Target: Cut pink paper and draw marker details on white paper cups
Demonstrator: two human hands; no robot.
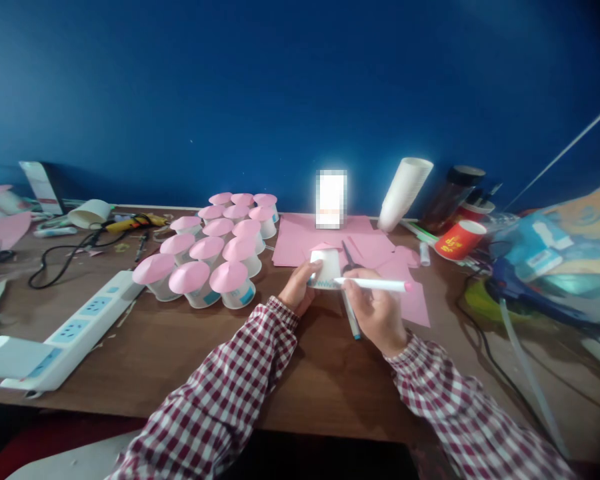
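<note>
My left hand (299,287) is closed around a white paper cup (325,265) that stands upside down and wears a pink paper cone (325,246). A small zigzag pattern runs along the cup's lower rim. In my right hand (375,308) is a white marker pen (380,284) with a pink end, its tip at or close to the cup's side. Beneath that hand, another pen (351,317) with a blue end lies on the table. To the left stand several cups (233,283) topped with pink cones, in rows.
Pink paper sheets (300,240) lie behind my hands, with a bright blurred screen above them. A stack of white cups (405,193) leans at the back. A red cup (461,240) and a blue glue gun (510,287) are right; a white power strip (87,327) is left.
</note>
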